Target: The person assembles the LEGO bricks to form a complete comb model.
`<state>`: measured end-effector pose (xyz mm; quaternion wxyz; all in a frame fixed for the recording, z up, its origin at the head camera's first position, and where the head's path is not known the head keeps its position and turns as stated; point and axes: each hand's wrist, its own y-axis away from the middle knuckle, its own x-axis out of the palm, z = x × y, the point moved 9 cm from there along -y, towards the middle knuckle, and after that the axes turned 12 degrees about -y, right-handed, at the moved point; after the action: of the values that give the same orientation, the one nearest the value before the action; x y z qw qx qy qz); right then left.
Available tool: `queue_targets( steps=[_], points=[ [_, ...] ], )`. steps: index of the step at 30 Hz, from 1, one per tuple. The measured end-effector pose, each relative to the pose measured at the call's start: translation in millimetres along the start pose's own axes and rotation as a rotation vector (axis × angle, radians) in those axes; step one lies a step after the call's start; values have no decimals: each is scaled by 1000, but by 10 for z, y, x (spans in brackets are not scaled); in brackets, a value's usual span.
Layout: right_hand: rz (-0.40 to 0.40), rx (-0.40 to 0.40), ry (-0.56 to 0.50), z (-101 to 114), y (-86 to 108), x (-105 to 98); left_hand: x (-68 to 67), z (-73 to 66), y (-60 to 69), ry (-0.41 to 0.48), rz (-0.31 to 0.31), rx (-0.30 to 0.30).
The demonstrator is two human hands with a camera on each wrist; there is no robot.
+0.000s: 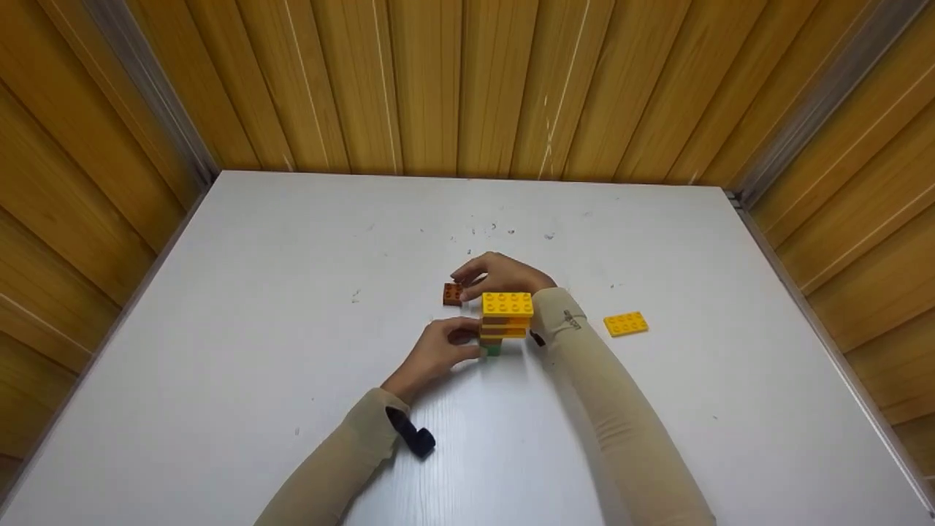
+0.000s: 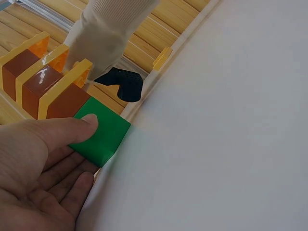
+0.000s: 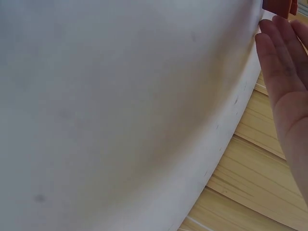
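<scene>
A stack of toy building bricks (image 1: 505,305) stands upright on the white table: a green brick (image 2: 103,130) at the bottom, then brown bricks alternating with wider yellow plates that jut out to one side. My left hand (image 1: 440,349) grips the stack low down, its thumb (image 2: 72,131) across the green brick and the other fingers behind. Beyond the stack, my right hand (image 1: 504,274) reaches round to a loose brown brick (image 1: 452,294). Its fingers (image 3: 276,62) are nearly straight, with their tips at the brick; whether they touch it I cannot tell.
A loose yellow plate (image 1: 626,324) lies on the table (image 1: 292,292) to the right of the right forearm. Wood-patterned walls (image 1: 424,88) rise behind the table and at both sides. My right sleeve (image 1: 606,394) passes close beside the stack.
</scene>
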<state>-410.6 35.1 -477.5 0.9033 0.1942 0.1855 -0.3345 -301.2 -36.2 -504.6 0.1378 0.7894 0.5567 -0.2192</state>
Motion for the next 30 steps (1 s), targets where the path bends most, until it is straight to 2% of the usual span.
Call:
queue_targets(
  steps=[9,15,24,30],
  points=[
    [-20,25,1,7,1,49,10,21,2,27,-4,-9],
    [-22,24,5,-2,-10,54,9,18,6,9,5,-16],
    [10,-33,10,47,-54,82,0,20,0,2,14,-19],
    [27,-55,29,54,-59,82,-1,-41,27,48,17,2]
  ],
)
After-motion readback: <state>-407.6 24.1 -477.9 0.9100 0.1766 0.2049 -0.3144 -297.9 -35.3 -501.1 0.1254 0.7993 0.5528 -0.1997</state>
